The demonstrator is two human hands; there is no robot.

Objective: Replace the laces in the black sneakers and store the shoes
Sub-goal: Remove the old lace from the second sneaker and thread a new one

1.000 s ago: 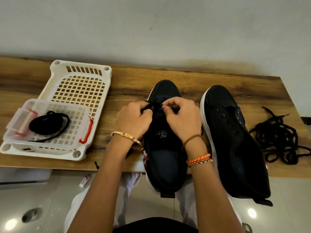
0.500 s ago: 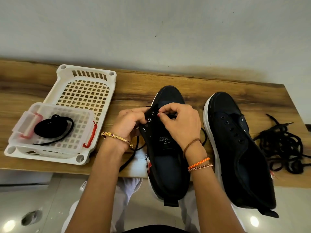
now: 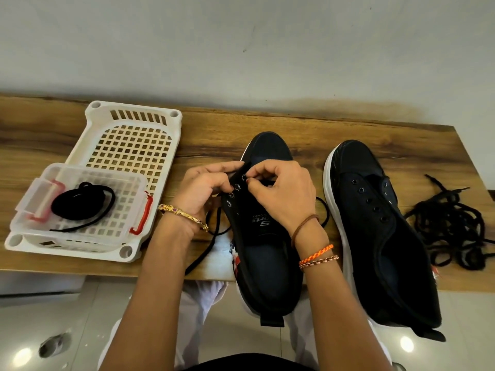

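Observation:
Two black sneakers with white soles lie on the wooden table, toes pointing away from me. Both hands work on the left sneaker (image 3: 263, 253). My left hand (image 3: 206, 188) grips its left eyelet flap near the top eyelets. My right hand (image 3: 281, 188) pinches a black lace (image 3: 209, 245) at an eyelet; the lace trails down over the table's front edge and loops out to the right of the shoe. The right sneaker (image 3: 375, 223) has bare eyelets and no lace.
A white plastic basket (image 3: 128, 145) sits at the left, with a small clear box (image 3: 80, 204) with red clips inside it holding a coiled black lace (image 3: 83, 202). A tangled pile of black laces (image 3: 452, 226) lies at the table's right end. A wall stands behind.
My left hand has shifted from the shoe's top to its left eyelet flap, and a black lace now hangs out along the shoe's left side. My view has tipped slightly.

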